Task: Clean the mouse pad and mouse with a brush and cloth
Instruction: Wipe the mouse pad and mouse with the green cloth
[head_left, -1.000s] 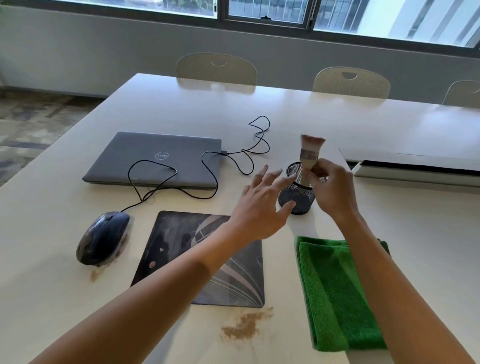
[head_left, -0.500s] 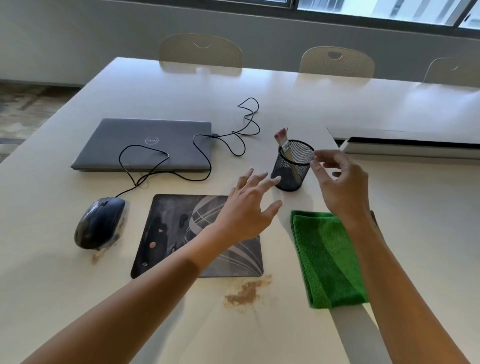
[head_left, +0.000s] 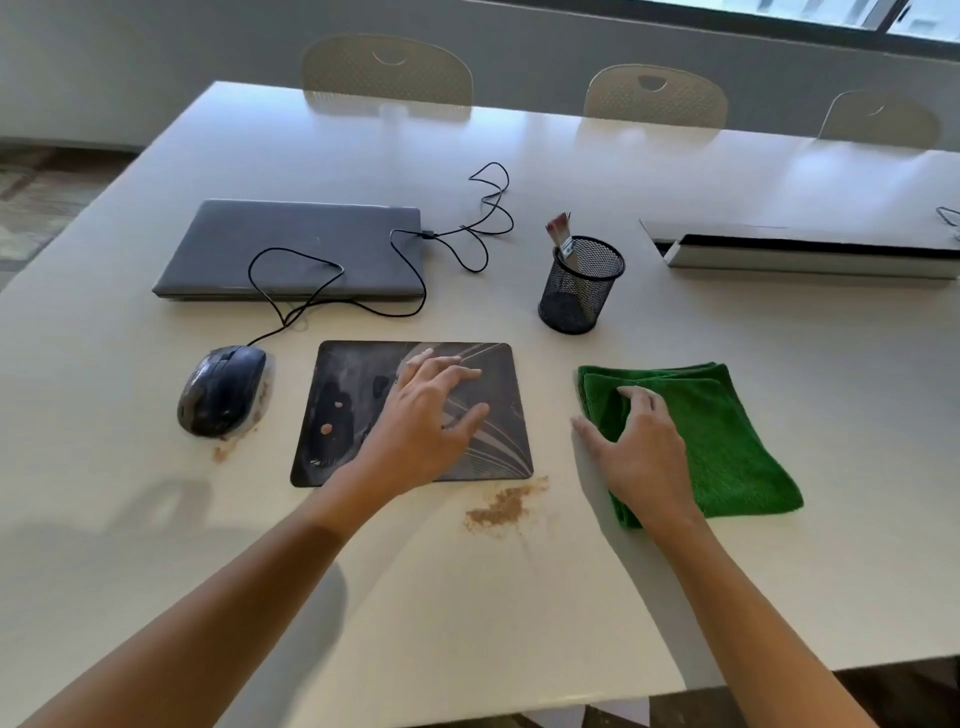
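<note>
A dark patterned mouse pad (head_left: 488, 431) lies flat on the table, with a few small crumbs on its left part. My left hand (head_left: 426, 415) rests on it with fingers spread. A black wired mouse (head_left: 221, 389) sits left of the pad, brown dirt at its edge. A folded green cloth (head_left: 727, 441) lies to the right; my right hand (head_left: 639, 447) lies on its left edge, fingers on the fabric and thumb on the table. The brush (head_left: 561, 234) stands bristles up in a black mesh cup (head_left: 582, 286).
A closed grey laptop (head_left: 291, 249) lies behind the mouse, the mouse cable (head_left: 467, 228) looping across it. A pile of brown dirt (head_left: 501, 506) sits on the table in front of the pad. A white cable tray (head_left: 805, 254) is at the right. Chairs stand behind the table.
My right hand dropped the brush into the mesh cup, then moved down onto the green cloth. My left hand lowered from mid-air onto the mouse pad.
</note>
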